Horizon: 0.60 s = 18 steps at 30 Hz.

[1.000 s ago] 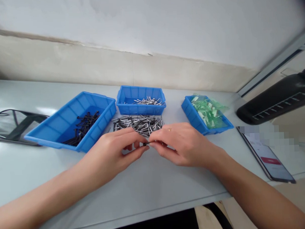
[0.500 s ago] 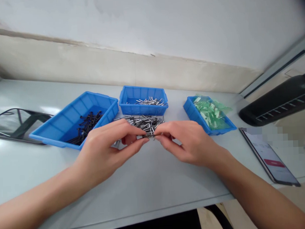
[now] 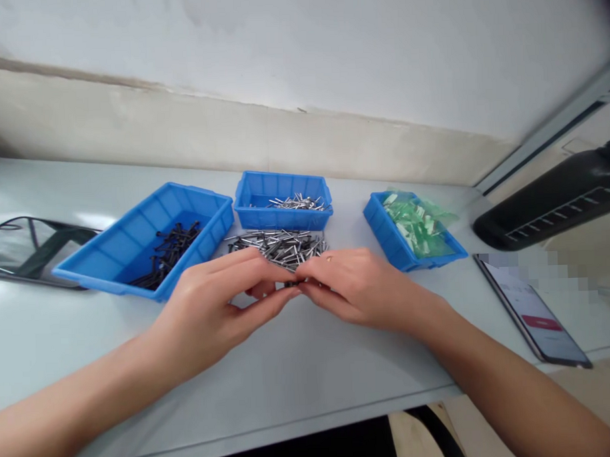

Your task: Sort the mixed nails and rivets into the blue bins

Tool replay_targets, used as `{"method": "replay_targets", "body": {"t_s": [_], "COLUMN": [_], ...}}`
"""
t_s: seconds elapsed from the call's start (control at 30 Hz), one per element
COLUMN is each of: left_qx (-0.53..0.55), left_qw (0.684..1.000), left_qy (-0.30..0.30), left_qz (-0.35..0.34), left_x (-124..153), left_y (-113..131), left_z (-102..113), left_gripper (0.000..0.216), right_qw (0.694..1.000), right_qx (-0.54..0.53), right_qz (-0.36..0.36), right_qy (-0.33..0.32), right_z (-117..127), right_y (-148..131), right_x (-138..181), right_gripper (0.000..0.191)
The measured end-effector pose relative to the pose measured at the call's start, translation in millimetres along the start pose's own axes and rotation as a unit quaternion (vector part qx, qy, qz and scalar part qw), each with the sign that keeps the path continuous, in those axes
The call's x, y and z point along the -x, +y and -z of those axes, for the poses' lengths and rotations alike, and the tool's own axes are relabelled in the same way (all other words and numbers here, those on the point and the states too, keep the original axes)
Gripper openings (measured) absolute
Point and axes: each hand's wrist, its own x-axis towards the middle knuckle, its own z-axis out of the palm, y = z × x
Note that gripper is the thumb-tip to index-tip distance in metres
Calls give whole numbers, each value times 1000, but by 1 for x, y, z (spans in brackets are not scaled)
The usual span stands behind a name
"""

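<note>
Fingertips Meet over a Small Dark Piece

Right in the middle, it's a two-handed pinch! The left hand (image 3: 212, 298) has its thumb and forefinger closed on a small dark piece (image 3: 289, 284), slim and stubby, held just above the smooth, pale grey surface (image 3: 310, 375). In comes the right hand (image 3: 361, 283) from the other side, its grip closed at the piece's right end, fingertips touching the left's and hiding much of the detail.

Just beyond the fingers sprawls a heap of metal pins (image 3: 283, 244), thin, straight and shiny, bright silver tangled with darker shafts. Behind that, a ribbed blue plastic middle bin (image 3: 282, 219) carries a loose scatter of silver pins (image 3: 299, 202).

Over to the left, a longer blue bin (image 3: 129, 228) with slanting ribbed walls, matte black headed rods (image 3: 178, 246) bunched at one end. Out right, another blue bin (image 3: 384, 231), brimming with crinkled, see-through green packets (image 3: 420, 228).

And on the far right, a matte black cylindrical bottle (image 3: 549, 203) with a pale ladder-like scale, a flat, glassy phone (image 3: 535, 314) just beside it.
</note>
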Motion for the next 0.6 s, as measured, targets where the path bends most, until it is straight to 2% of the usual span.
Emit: {"method": "replay_targets", "body": {"t_s": [0.1,0.37,0.6], "left_qx": [-6,-17,-6], "left_qw": [1000,998,994], "left_qy": [-9,-37,-98], "left_qz": [8,47,41], "left_x": [-1,-4,-2], "left_y": [0,-5,-8], "left_z": [1,-1,-4], "left_gripper": [6,14,16], "right_qw": [1000,994,990], "right_qx": [18,45,43], "right_qz": [6,31,67], "right_qy": [8,93,121], "right_z": [-1,1,0], "right_y": [1,5,2], "right_x": [2,6,4], "right_gripper": [27,23,22]}}
